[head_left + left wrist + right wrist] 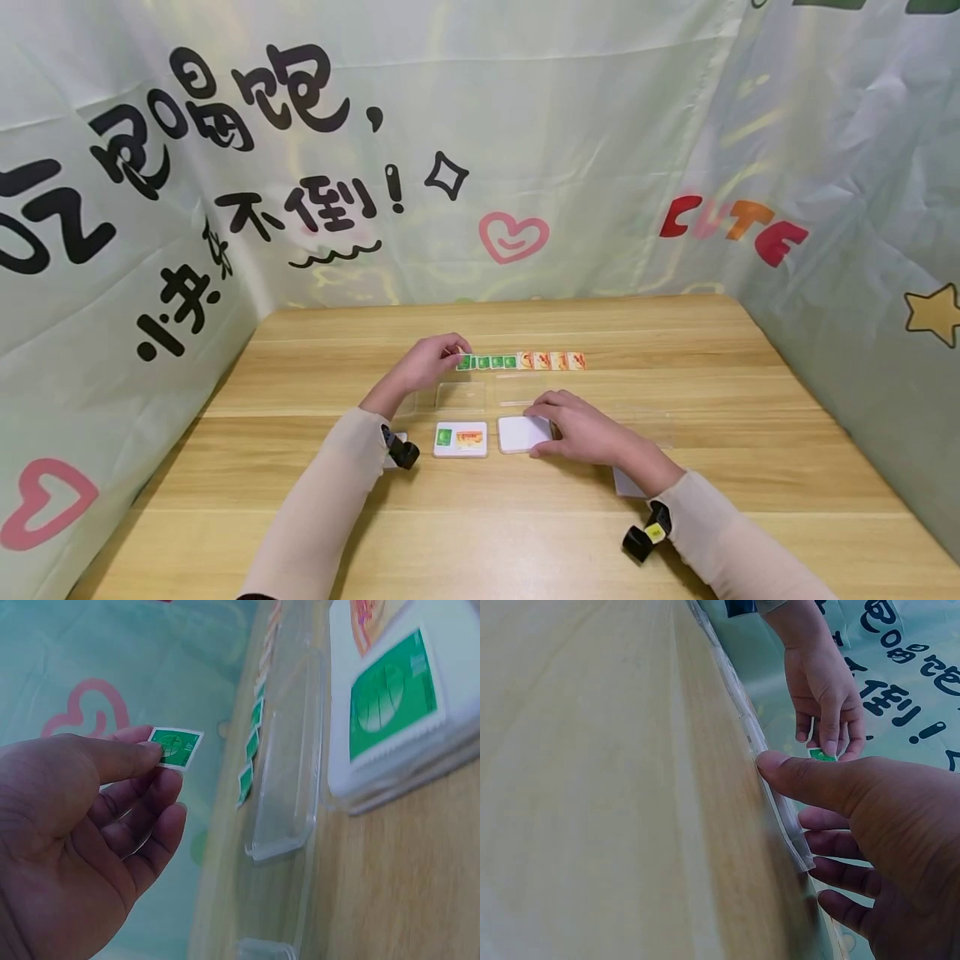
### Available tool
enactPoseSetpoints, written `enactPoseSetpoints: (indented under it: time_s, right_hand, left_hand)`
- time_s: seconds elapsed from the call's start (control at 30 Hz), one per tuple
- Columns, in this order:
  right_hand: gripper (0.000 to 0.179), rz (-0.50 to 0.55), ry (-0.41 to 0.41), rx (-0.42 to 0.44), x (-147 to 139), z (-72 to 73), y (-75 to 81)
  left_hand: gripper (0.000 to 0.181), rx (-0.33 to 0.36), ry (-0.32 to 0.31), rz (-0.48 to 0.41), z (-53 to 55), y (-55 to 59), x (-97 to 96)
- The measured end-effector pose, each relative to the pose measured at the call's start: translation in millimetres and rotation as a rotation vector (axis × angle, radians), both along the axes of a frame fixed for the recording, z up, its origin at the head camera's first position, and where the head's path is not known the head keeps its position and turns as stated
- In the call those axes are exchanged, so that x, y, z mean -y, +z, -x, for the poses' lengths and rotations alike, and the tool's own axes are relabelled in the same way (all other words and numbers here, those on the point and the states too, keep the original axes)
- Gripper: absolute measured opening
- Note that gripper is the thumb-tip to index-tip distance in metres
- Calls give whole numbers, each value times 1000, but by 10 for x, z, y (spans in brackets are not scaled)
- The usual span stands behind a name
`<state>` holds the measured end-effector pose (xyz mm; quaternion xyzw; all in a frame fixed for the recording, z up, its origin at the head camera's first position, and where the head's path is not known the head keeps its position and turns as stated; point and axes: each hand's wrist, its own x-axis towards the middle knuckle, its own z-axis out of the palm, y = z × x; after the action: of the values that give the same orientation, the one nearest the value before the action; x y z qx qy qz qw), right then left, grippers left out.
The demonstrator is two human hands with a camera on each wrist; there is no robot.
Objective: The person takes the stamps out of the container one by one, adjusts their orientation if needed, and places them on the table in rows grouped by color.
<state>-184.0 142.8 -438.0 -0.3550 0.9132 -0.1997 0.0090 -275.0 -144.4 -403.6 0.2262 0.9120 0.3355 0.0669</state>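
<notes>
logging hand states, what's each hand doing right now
Left hand: closed, pinching a green stamp.
Right hand: holding the white case by its edges, thumb and fingers around it.

Pale cloth (600, 133) with black lettering (312, 77), pink hearts (512, 244) and a star (934, 314) backs and flanks the wooden table (510, 533).

The light-brown wood-grain tabletop (517, 533) is brightly lit in the head view, with pale glare reflected near its front; both wrist views are rendered dimmer and blurrier.
</notes>
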Motion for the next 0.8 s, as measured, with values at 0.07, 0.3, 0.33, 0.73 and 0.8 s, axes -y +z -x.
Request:
enactPoseSetpoints:
  time_s: [0.07, 0.3, 0.33, 0.73, 0.8]
  right_hand:
    - [54, 2, 0, 1, 2, -3, 2]
    - [53, 11, 4, -7, -5, -5, -2]
    - [53, 12, 3, -8, -6, -4, -2]
    - [54, 11, 2, -5, 2, 1, 1]
    - [54, 13, 0, -3, 1, -2, 6]
  left_hand:
    - [17, -2, 14, 16, 25, -19, 15]
    - [15, 5, 35, 31, 109, -87, 45]
    - [15, 8, 35, 33, 121, -101, 49]
    - [13, 34, 104, 58, 210, -204, 108]
    - [13, 39, 108, 63, 224, -213, 119]
